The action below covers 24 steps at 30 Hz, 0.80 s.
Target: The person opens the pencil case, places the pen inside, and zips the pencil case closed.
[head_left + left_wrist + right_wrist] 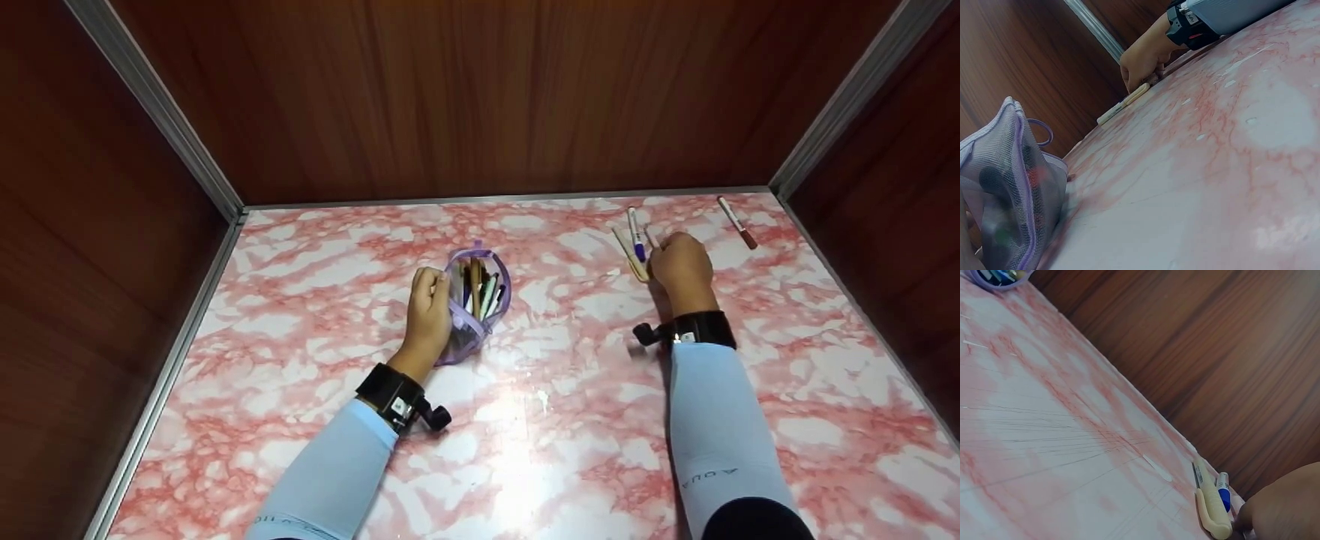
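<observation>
A purple-edged mesh pencil pouch (466,341) stands with its top spread, several pens and markers (484,289) inside. My left hand (429,309) grips its left rim between thumb and curled fingers. In the left wrist view the mesh pouch (1019,191) fills the lower left. Far right, my right hand (681,270) is down at the table with curled fingers, pinching a slim pale pen (651,236); its fingertips are mostly hidden. Just left of that hand lie a white marker with a blue cap (636,234) and a cream pen-like item with a side clip (1213,500).
Another white marker with a brown-red cap (739,223) lies farther right, near the back corner. Dark wood panels (487,97) with metal edging enclose the red-and-white marbled table (555,450) at the back and both sides.
</observation>
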Available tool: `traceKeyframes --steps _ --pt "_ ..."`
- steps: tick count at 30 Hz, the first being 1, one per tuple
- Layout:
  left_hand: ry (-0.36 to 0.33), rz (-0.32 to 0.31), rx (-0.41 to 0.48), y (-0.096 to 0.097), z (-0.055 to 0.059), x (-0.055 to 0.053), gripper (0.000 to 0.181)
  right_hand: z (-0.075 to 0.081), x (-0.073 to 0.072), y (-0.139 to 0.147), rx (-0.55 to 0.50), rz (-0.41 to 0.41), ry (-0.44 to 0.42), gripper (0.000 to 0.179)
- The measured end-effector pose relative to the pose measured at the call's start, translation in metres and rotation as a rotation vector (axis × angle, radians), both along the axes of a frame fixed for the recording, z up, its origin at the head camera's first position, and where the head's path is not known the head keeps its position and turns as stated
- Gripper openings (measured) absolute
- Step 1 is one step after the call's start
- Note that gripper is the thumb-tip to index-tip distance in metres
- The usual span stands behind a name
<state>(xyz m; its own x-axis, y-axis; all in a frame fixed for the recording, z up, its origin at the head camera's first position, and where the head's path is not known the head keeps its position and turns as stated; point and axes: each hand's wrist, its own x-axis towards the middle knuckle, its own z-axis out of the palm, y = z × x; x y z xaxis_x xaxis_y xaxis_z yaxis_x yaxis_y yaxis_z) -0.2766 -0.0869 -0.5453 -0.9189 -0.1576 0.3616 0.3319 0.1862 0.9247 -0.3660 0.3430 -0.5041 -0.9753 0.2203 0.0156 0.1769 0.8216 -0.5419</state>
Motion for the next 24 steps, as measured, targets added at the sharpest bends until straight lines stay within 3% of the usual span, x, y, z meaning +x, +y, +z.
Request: traceKeyframes --steps 5,10,16,24 --pt "0.006 -0.001 -0.005 0.000 -0.001 0.000 0.021 0.004 -0.001 -0.002 -0.038 -0.060 0.090 0.041" --pt "0.032 -0.007 -0.010 -0.001 -0.002 -0.001 0.022 0.009 -0.004 -0.008 -0.159 -0.069 0.208 0.057" --pt "0.033 -0.006 -0.010 -0.001 -0.001 -0.001 0.022 0.017 -0.004 -0.014 -0.383 -0.012 0.212 0.086" --pt "0.028 0.000 -0.007 -0.001 -0.001 -0.001 0.023 0.028 -0.003 -0.028 -0.504 0.033 0.265 0.082"
